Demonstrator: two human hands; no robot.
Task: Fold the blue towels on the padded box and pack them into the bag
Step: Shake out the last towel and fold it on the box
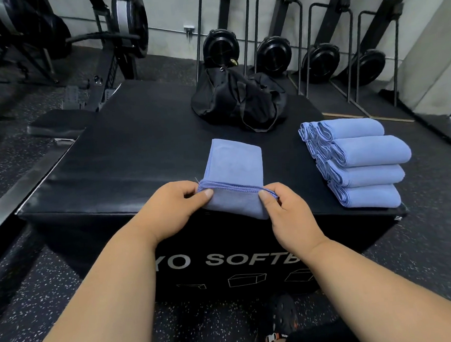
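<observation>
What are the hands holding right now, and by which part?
Both hold the blue towel by its near stitched edge: left hand pinches the left corner, right hand the right corner.

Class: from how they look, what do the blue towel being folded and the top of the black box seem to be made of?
Towel: probably soft microfibre or terry cloth, matte, with a stitched edge. Box top: likely vinyl or faux leather over padding, smooth with a faint sheen.

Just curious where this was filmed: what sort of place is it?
Most likely a gym: rowing machines stand upright along the wall, the floor is speckled rubber, and the towels lie on a padded jump box.
</observation>
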